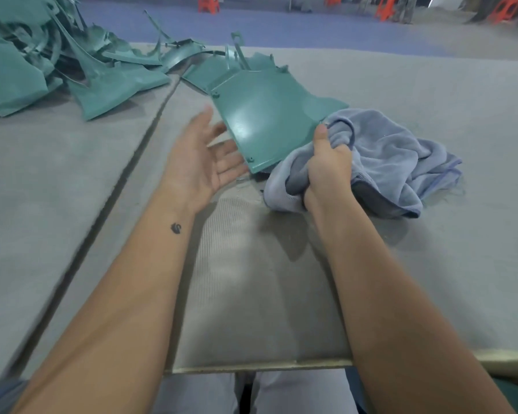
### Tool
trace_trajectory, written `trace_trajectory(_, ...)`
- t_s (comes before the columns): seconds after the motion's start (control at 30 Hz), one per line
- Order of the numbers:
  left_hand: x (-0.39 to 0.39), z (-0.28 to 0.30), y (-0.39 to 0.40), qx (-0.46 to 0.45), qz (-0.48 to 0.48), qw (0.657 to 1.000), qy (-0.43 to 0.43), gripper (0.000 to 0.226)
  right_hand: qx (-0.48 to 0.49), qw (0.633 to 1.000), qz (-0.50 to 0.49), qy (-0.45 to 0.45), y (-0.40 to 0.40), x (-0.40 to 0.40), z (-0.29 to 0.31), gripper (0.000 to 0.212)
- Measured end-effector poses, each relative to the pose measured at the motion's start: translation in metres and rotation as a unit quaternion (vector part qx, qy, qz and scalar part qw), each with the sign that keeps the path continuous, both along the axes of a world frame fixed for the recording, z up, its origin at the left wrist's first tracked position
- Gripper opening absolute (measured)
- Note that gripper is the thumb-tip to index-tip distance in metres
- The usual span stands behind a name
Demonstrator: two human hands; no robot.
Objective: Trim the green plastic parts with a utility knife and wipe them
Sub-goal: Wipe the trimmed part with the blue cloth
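While the right hand (326,165) bunches the blue cloth (386,162), the open left hand (204,153) steadies one green part (266,115): wiping stage, far-left pile (42,64) seemingly waiting, no knife visible.

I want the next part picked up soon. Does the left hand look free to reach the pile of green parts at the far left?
Probably yes. The left hand is open and holds nothing, and bare table lies between it and the pile of green parts. The right hand grips the blue cloth, out of the way.

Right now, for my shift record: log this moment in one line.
step: wiping | left hand: open beside green part | right hand: grips blue cloth | knife: unseen
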State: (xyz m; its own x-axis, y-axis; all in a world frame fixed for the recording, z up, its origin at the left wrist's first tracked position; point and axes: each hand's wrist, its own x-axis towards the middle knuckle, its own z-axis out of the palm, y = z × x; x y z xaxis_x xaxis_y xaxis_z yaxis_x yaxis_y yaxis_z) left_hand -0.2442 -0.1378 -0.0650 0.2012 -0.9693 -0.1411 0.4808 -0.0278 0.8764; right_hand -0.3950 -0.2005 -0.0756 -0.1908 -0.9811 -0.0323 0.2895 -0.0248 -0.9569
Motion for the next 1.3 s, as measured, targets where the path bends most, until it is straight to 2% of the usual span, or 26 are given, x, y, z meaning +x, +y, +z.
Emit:
trace_trajectory(0.1,-0.027,-0.012,-0.005,-0.031,0.041,0.998,-0.024,0.027,-0.014,0.998,0.06,0.029,0.005,0.004,0.0,0.009)
trace_trajectory(0.2,-0.03,-0.018,-0.008,-0.061,0.086,0.994,-0.022,0.031,-0.03,0.995,0.063,0.067,0.007,0.005,0.0,0.031)
trace_trajectory(0.37,-0.017,-0.017,-0.008,-0.04,0.024,0.997,-0.065,0.028,0.023,0.998,0.036,0.048,0.005,0.003,-0.003,0.049)
trace_trajectory(0.43,-0.013,-0.015,-0.007,-0.048,0.016,0.995,-0.081,0.031,0.063,0.998,0.016,-0.002,0.003,0.003,-0.001,0.054)
trace_trajectory(0.47,-0.011,-0.014,-0.006,-0.055,0.014,0.995,-0.088,0.032,0.09,0.994,0.012,-0.055,0.0,0.001,0.001,0.055)
trace_trajectory(0.53,-0.006,-0.012,-0.004,-0.07,0.019,0.992,-0.106,0.032,0.101,0.977,0.036,-0.183,-0.005,-0.005,0.003,0.044)
trace_trajectory(0.6,-0.002,-0.011,-0.001,-0.091,0.03,0.988,-0.122,0.032,0.062,0.966,0.089,-0.233,-0.004,-0.007,0.003,0.028)
trace_trajectory(0.67,0.0,-0.011,0.0,-0.102,0.041,0.985,-0.134,0.034,0.046,0.972,0.121,-0.195,-0.003,-0.007,0.0,0.016)
trace_trajectory(0.73,0.002,-0.011,0.0,-0.096,0.055,0.983,-0.148,0.036,0.031,0.984,0.129,-0.115,-0.004,-0.006,-0.001,0.011)
trace_trajectory(0.8,0.005,-0.011,0.0,-0.095,0.055,0.982,-0.152,0.035,0.007,0.989,0.13,-0.075,-0.004,-0.007,-0.001,0.009)
trace_trajectory(0.9,0.01,-0.011,0.002,-0.106,0.016,0.983,-0.15,0.036,0.0,0.991,0.106,-0.076,-0.004,-0.008,-0.001,0.011)
trace_trajectory(1.07,0.008,-0.013,0.006,-0.109,-0.059,0.982,-0.143,0.031,0.063,0.997,0.044,0.003,-0.009,-0.009,0.003,0.023)
trace_trajectory(1.3,0.017,-0.016,0.012,-0.086,-0.104,0.984,-0.118,0.032,0.066,0.997,0.021,-0.022,-0.013,-0.014,0.003,0.022)
